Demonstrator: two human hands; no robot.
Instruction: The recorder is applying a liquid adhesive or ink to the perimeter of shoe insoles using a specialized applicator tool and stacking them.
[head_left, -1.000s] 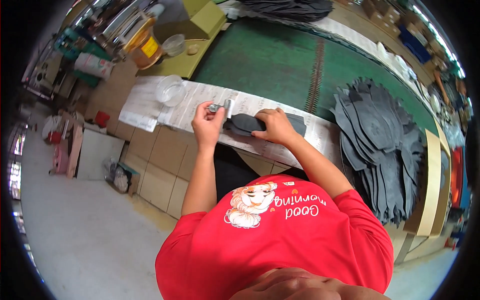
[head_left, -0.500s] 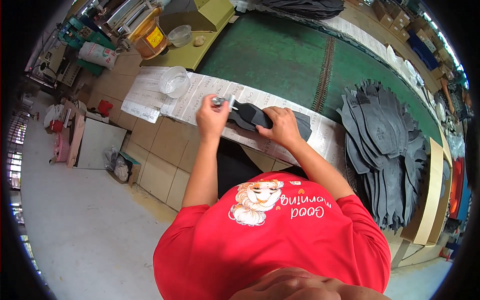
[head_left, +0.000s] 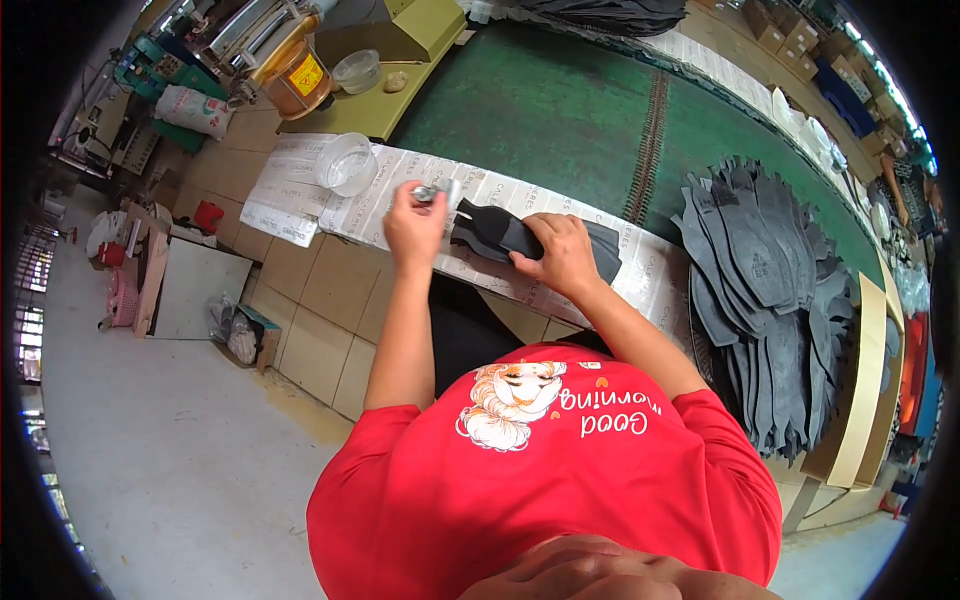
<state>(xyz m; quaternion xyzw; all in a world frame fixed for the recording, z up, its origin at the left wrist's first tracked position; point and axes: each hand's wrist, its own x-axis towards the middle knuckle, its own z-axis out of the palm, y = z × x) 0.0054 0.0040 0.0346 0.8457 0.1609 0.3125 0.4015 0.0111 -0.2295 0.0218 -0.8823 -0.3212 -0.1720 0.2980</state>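
Observation:
On the paper-covered ledge in front of me lies a pile of dark grey cut pieces (head_left: 490,230), narrow and notched at the left end. My right hand (head_left: 556,250) grips the pile from above, thumb along its near side and fingers curled across the top. Just left of the notched end, my left hand (head_left: 415,222) is closed on a small silvery tool (head_left: 428,194) with a pale end, slightly blurred. The tool is apart from the pieces. Nearest beyond that hand stands a clear round tub (head_left: 346,165).
A green conveyor belt (head_left: 530,110) runs behind the ledge. To the right stands a big fanned stack of dark grey pieces (head_left: 760,260), beside a tan cardboard panel (head_left: 860,390). An olive machine table (head_left: 405,95) with another clear tub (head_left: 357,71) is at the back left.
My left hand has moved slightly left with the tool, away from the notched end, which now shows more. My right hand stays on the pieces.

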